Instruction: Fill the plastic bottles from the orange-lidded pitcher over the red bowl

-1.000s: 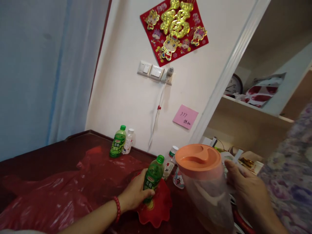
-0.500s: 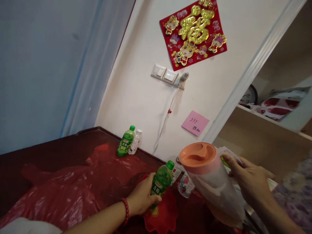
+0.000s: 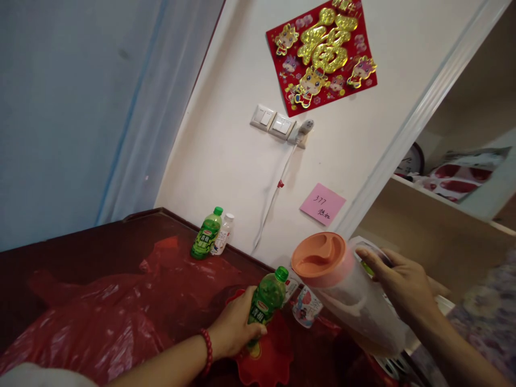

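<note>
My left hand (image 3: 237,325), with a red bead bracelet at the wrist, is wrapped round a green drink bottle (image 3: 271,295). The bottle has a green cap and is upright with a slight tilt, over a red tray with a wavy edge (image 3: 278,360). My right hand (image 3: 403,279) grips the handle of a frosted plastic pitcher (image 3: 358,306) with an orange lid (image 3: 320,255). The pitcher leans left, its lid toward the wall. Between bottle and pitcher stands a white printed cup (image 3: 306,307), with another white container partly hidden behind.
A red plastic bag (image 3: 97,317) spreads over the dark red tabletop (image 3: 24,263) at left. Another green bottle (image 3: 206,235) and a white-capped bottle (image 3: 224,236) stand by the wall. A white cord (image 3: 268,209) hangs from a socket. Shelves (image 3: 439,201) are at right.
The pitcher in my right hand has moved slightly left and tipped further that way, showing more of the things below it at the lower right. My left hand and its bottle have barely moved.
</note>
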The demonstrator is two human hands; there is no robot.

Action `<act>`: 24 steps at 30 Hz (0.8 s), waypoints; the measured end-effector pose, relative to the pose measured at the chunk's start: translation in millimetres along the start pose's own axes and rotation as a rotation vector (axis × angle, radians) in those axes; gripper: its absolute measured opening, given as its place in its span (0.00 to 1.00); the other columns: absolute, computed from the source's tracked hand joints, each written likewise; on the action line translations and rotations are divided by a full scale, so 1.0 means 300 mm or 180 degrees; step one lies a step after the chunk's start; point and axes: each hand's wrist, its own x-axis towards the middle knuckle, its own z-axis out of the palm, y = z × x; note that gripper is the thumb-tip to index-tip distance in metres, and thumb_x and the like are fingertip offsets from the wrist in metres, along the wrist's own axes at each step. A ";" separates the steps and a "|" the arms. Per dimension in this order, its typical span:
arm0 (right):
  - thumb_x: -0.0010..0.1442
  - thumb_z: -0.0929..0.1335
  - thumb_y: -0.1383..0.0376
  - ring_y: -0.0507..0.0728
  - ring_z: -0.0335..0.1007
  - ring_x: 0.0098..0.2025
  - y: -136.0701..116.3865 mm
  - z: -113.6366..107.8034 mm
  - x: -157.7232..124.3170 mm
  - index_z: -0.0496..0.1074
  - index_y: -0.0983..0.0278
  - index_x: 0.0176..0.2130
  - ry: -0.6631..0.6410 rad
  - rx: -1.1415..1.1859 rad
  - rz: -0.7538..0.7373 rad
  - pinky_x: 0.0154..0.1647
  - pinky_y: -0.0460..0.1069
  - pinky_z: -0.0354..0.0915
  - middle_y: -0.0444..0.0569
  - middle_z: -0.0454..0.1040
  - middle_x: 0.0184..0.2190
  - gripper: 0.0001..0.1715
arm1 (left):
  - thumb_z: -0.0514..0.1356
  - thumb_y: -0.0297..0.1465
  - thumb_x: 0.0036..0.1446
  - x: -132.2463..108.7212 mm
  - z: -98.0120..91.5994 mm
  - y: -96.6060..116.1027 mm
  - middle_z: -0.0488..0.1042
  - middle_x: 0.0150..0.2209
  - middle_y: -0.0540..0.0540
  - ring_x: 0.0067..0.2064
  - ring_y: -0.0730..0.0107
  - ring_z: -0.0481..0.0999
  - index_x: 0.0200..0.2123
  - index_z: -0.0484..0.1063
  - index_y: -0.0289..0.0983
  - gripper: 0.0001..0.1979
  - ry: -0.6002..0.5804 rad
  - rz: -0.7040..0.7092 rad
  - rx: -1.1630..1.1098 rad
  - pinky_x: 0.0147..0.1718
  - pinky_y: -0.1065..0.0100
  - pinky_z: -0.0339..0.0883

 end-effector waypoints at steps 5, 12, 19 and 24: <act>0.48 0.68 0.35 0.56 0.60 0.26 0.003 0.001 0.014 0.72 0.62 0.25 -0.0035 -0.0142 -0.0205 0.27 0.49 0.54 0.42 0.64 0.19 0.33 | 0.66 0.27 0.44 0.001 0.003 -0.005 0.76 0.51 0.43 0.53 0.53 0.74 0.54 0.67 0.40 0.30 0.0018 -0.0021 0.0046 0.53 0.61 0.63; 0.50 0.69 0.36 0.53 0.56 0.25 -0.001 0.005 0.027 0.65 0.61 0.20 -0.0061 -0.0161 -0.0356 0.25 0.48 0.50 0.40 0.59 0.18 0.33 | 0.67 0.28 0.45 -0.003 0.011 -0.021 0.76 0.52 0.43 0.53 0.53 0.74 0.54 0.67 0.41 0.31 0.0040 -0.0014 0.0046 0.54 0.61 0.63; 0.48 0.71 0.37 0.54 0.58 0.26 -0.025 0.007 0.037 0.71 0.62 0.25 -0.0168 -0.0058 -0.0209 0.27 0.48 0.53 0.40 0.62 0.19 0.31 | 0.67 0.27 0.45 -0.002 0.007 -0.014 0.76 0.52 0.43 0.53 0.53 0.74 0.54 0.67 0.41 0.31 0.0040 -0.0009 0.0020 0.53 0.61 0.63; 0.47 0.70 0.34 0.55 0.58 0.26 -0.035 -0.002 0.039 0.73 0.61 0.26 -0.0173 -0.0199 -0.0135 0.27 0.49 0.53 0.40 0.63 0.19 0.33 | 0.67 0.27 0.45 -0.002 0.006 -0.011 0.76 0.52 0.43 0.53 0.53 0.74 0.54 0.67 0.41 0.30 0.0027 0.0014 0.0018 0.53 0.61 0.63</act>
